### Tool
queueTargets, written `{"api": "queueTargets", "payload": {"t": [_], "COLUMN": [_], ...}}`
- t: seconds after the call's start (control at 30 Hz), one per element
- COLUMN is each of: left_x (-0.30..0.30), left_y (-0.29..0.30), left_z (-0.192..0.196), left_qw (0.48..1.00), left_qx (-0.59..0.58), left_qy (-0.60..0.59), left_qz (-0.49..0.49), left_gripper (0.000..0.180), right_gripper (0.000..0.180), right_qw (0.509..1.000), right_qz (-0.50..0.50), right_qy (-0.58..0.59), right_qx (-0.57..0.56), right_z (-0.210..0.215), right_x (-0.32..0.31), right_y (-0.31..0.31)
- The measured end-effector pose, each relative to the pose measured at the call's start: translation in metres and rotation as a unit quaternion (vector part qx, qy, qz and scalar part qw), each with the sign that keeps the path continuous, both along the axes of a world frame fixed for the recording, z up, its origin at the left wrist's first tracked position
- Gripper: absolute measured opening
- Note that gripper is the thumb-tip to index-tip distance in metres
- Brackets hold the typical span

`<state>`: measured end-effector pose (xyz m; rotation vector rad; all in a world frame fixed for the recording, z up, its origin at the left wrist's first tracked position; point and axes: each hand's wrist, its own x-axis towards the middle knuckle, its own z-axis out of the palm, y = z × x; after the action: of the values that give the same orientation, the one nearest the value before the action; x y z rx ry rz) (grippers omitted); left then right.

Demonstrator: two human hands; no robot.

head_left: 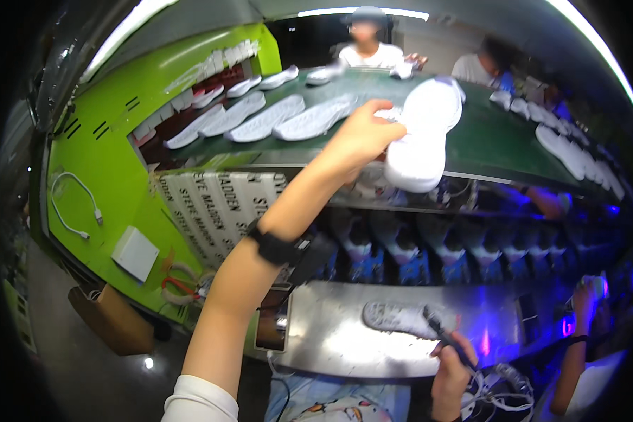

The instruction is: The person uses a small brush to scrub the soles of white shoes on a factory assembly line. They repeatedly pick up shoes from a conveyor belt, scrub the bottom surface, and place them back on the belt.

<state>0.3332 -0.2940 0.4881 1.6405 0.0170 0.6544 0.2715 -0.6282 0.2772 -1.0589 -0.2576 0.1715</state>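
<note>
My left hand (368, 135) pinches a white sole (422, 144) edgewise, likely sparing its face; my right hand (451, 374) grips a dark tool (442, 330).

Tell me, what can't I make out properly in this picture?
All in the head view:
Far side of the white, foot-shaped sole in the left hand: turned away from the camera.
Whether the slim, dark-handled tool in the right hand touches the grey, textured sole: too small and blurred.
Forearm behind the right hand: cut off by the lower edge.
Face of the white-shirted person at top centre: blurred.
</note>
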Motion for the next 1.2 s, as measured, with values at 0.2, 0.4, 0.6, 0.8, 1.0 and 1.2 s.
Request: {"api": "queueTargets", "payload": {"t": [0.2,0.4,0.6,0.8,1.0,1.2], "left_x": [-0.164,-0.2,-0.201,-0.188,-0.184,-0.165], "left_y": [-0.024,-0.112,-0.109,-0.103,-0.079,-0.054], "left_z": [-0.175,-0.331,-0.344,-0.33,-0.324,-0.284], "left_qw": [0.882,0.66,0.629,0.581,0.61,0.757], "left_qx": [-0.379,-0.704,-0.729,-0.745,-0.706,-0.521], "left_qy": [0.042,0.056,-0.032,-0.106,-0.06,0.187], "left_qz": [-0.279,-0.258,-0.268,-0.31,-0.355,-0.347], "left_gripper": [0.057,0.066,0.062,0.059,0.068,0.045], "right_gripper": [0.027,0.021,0.024,0.022,0.023,0.025], "right_qw": [0.988,0.881,0.868,0.82,0.826,0.773], "right_qz": [0.145,0.047,0.231,0.326,0.394,0.44], "right_qy": [-0.045,-0.365,-0.358,-0.385,-0.295,-0.355], "right_qx": [0.025,-0.297,-0.255,-0.272,-0.274,-0.287], "right_z": [-0.001,0.009,-0.005,0.005,0.014,0.03], "right_x": [-0.021,-0.033,-0.063,-0.08,-0.06,-0.043], "right_y": [0.013,0.083,0.082,0.087,0.086,0.077]}}
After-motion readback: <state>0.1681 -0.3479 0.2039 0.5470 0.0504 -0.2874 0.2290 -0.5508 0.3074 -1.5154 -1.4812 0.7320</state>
